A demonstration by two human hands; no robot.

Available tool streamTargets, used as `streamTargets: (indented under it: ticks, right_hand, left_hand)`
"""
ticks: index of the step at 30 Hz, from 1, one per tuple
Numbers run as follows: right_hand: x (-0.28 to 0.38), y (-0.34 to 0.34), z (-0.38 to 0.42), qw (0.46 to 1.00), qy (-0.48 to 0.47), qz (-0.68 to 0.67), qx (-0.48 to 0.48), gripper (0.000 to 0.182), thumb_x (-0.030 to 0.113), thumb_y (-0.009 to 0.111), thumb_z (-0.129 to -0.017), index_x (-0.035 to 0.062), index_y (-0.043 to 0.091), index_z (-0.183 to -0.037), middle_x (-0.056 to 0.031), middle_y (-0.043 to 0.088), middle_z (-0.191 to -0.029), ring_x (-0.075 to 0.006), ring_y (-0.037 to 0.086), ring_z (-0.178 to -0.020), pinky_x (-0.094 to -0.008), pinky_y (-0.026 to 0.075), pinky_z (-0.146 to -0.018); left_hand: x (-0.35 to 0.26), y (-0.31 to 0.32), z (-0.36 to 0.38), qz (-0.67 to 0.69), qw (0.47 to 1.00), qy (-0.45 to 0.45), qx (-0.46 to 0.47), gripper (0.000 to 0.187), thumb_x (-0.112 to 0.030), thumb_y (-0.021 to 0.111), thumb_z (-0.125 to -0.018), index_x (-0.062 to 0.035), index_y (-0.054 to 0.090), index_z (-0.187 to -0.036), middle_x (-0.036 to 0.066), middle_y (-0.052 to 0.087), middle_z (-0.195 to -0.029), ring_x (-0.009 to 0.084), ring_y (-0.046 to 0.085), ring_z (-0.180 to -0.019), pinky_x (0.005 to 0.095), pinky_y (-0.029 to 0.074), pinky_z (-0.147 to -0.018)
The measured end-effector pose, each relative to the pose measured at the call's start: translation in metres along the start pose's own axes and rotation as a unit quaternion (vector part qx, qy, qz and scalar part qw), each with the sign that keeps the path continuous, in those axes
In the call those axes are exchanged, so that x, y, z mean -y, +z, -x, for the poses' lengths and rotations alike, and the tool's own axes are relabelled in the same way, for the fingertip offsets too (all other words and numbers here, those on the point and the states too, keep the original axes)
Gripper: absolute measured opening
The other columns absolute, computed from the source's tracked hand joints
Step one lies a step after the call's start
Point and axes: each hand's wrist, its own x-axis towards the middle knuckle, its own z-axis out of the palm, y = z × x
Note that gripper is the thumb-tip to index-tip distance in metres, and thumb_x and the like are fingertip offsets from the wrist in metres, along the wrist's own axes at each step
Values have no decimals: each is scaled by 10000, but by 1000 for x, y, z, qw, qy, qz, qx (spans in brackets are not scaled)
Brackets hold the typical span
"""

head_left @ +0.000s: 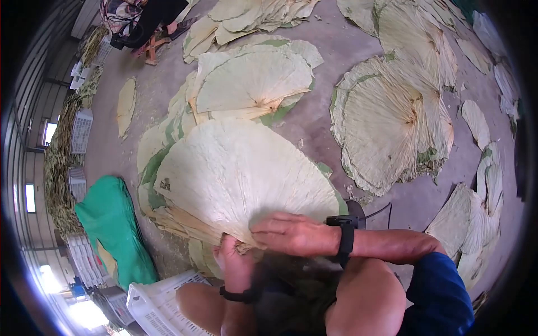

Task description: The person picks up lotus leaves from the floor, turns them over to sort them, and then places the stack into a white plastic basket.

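A big pale dried leaf (235,173), folded into a fan shape, tops a stack on the concrete floor right in front of me. My left hand (232,260) is closed around the narrow stem end of this leaf, at its lower edge. My right hand (291,232) lies flat, palm down, on the leaf's lower edge just right of the left hand. It wears a black wrist strap (346,235). My bare knees show below the hands.
More fan-shaped leaf piles lie on the floor beyond (252,84) and to the right (392,123). A green cloth bundle (112,224) and a white plastic crate (162,305) sit at my left. Another person (140,22) is at the far top left.
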Motion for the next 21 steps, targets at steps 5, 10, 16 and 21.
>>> streamTargets:
  ticks: [5,10,16,21]
  right_hand:
    - [-1,-14,-7,999,-11,33,-40,367,91,684,-838,9,658,-1194,-138,589,-1328,-344,577,-1198,-435,488,-965]
    - [7,1,-19,998,59,24,-10,364,141,654,-897,64,653,-1253,-118,547,-1412,-346,468,-1346,-523,367,-1085]
    - [7,23,-18,995,95,-33,10,387,221,609,-942,105,625,-1311,-102,506,-1465,-330,434,-1386,-558,308,-1135]
    - [5,29,-14,993,103,-52,16,397,225,610,-943,118,615,-1325,-91,491,-1484,-325,425,-1398,-557,302,-1136]
  left_hand:
    - [6,-32,-4,-63,995,9,70,147,-48,618,-860,10,660,-989,102,659,-1017,217,660,-929,371,558,-830]
    - [-2,-5,-1,70,995,-67,17,252,-47,580,-892,62,617,-1116,135,652,-1099,236,664,-983,385,559,-863]
    - [1,-13,-4,119,990,-65,27,414,-32,569,-922,17,520,-1331,158,619,-1236,266,642,-1098,399,567,-910]
    - [-2,-12,-6,118,989,-82,40,407,-149,589,-979,12,509,-1344,162,612,-1252,277,635,-1112,400,559,-930]
